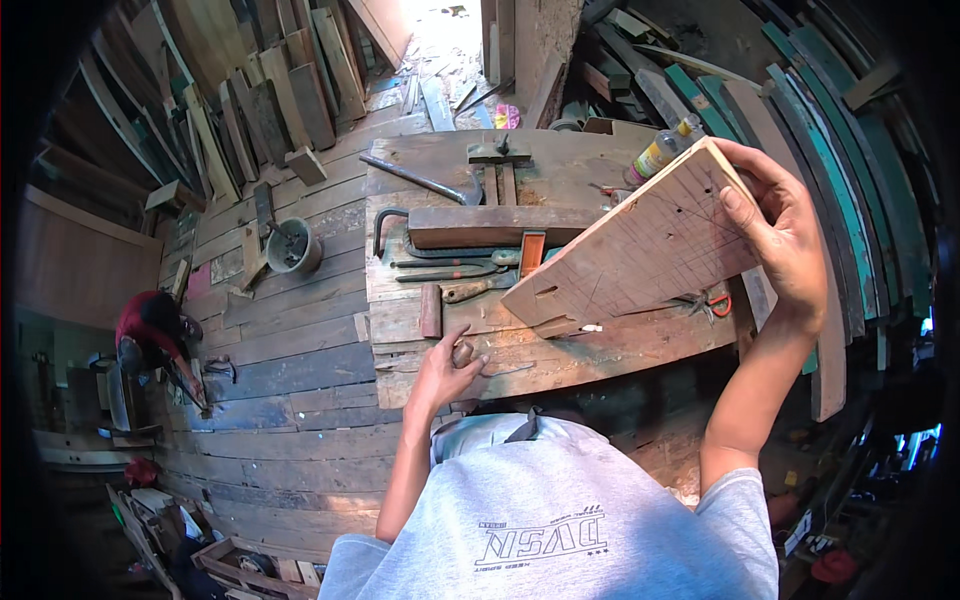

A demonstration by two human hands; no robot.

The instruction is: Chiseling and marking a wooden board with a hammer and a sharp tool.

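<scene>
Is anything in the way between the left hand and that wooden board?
No visible obstacle: workbench surface lies between the left hand and the lower end of the wooden board. A rounded brown object shows at that hand, a thin dark strip beside it.

Worn wooden workbench (400, 350); on it: long metal bar (415, 177), timber beam (480, 230), bottle (651, 160), orange-handled tool (720, 304).

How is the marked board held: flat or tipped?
Tipped: the right hand holds one end of the board high, its opposite end slanting down toward the workbench. Contact there: cannot tell.
</scene>
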